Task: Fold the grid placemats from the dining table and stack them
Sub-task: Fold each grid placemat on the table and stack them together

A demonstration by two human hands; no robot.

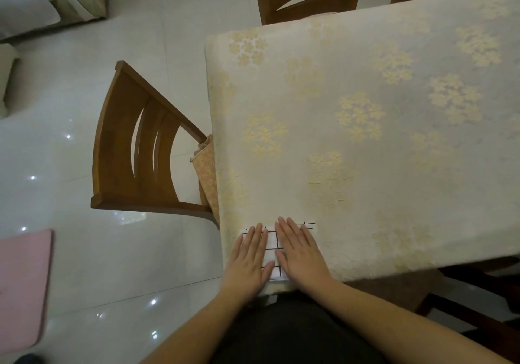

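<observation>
Left hand [249,262] flat with straight fingers, right hand [299,251] likewise, both pressing folded grid placemat [271,246]

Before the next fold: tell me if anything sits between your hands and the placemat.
Nothing visible does. The left hand and right hand both lie flat directly on the folded placemat at the table's near corner.

White grid placemat [271,246], folded small, flat at table's near corner

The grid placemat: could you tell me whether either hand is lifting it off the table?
No, both the left hand and right hand press the grid placemat flat.
</observation>
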